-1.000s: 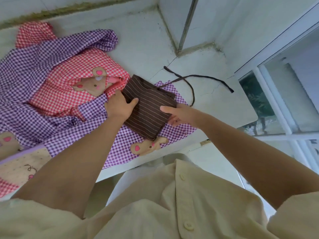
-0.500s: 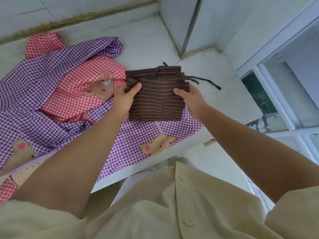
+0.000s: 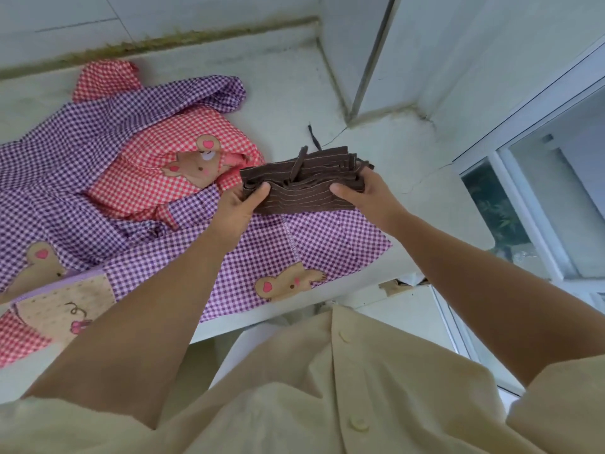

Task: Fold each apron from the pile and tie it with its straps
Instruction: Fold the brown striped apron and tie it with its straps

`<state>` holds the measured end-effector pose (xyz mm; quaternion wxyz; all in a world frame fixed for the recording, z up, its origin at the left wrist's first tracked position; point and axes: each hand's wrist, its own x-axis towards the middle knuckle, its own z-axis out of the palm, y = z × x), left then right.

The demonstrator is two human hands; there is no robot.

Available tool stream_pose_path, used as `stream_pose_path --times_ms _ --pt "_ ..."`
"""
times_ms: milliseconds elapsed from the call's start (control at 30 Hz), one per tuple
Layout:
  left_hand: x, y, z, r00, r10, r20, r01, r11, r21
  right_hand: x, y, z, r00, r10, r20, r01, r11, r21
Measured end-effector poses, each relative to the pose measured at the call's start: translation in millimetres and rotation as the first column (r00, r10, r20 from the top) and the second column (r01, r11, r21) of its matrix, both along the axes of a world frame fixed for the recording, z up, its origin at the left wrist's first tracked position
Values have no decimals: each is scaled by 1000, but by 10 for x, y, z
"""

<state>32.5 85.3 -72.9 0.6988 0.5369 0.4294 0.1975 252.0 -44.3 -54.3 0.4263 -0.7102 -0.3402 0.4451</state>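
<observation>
A brown striped apron (image 3: 301, 191) is folded into a small thick wad and held up just above the ledge. My left hand (image 3: 240, 206) grips its left end with the thumb on top. My right hand (image 3: 363, 194) grips its right end the same way. Its dark straps (image 3: 312, 137) trail off the back of the wad, one end lying on the ledge. Below the wad lies a purple checked apron (image 3: 314, 244) with bear patches. A red checked apron (image 3: 157, 178) lies on the pile to the left.
The white ledge (image 3: 435, 198) ends in a front edge close to my body and meets a wall corner at the back. A window frame (image 3: 523, 178) stands at the right. Red cloth (image 3: 104, 78) pokes out at the pile's far side.
The brown apron turned from lying slanted to being held level between both hands, then folded narrower. The long straps that lay spread to the right were drawn in behind the wad.
</observation>
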Motion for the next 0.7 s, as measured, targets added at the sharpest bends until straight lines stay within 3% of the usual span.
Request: stream_pose_path --times_ms 100,200,367,467,600,700 --pt "-107 -106 -105 988 -60 -140 61 998 6 -14 -71 -70 993 94 75 -84 989 -125" --pt "-140 -229 -181 955 -1 -296 32 994 100 -68 -144 -164 974 140 180 -101 973 -208" --pt "-194 -309 -280 897 -14 -441 122 968 218 -189 -308 -282 951 123 285 -94 989 -115" --pt "-183 -305 -287 882 -13 -471 135 965 225 -206 -308 -276 955 112 276 -82 990 -117" --pt "-117 -321 -235 899 16 -437 76 978 192 -195 -247 -153 988 17 154 -22 999 30" --pt "-110 -274 -256 914 43 -403 19 989 148 -137 -190 -136 967 34 253 -47 998 44"
